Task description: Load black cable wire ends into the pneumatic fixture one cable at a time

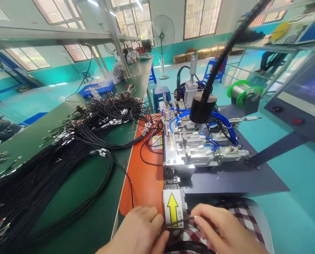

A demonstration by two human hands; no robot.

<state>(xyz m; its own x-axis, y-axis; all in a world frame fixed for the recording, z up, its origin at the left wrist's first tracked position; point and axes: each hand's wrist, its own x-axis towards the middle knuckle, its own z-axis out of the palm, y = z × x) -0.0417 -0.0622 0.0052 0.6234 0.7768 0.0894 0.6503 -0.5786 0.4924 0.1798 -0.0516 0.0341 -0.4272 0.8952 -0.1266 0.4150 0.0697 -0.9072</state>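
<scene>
Both wrists were cut off by the bottom edge of the frame, so the left hand [139, 231] and the right hand [223, 231] showed only in part. The thin black wire [180, 221] pinched between their fingertips vanished under the left thumb. The yellow-arrow label [172, 209] carried small print too fine to read. At far left, the black cable bundles [41, 169] ran off the frame edge. At upper right, a seated person's legs [268, 61] were blurred.
</scene>
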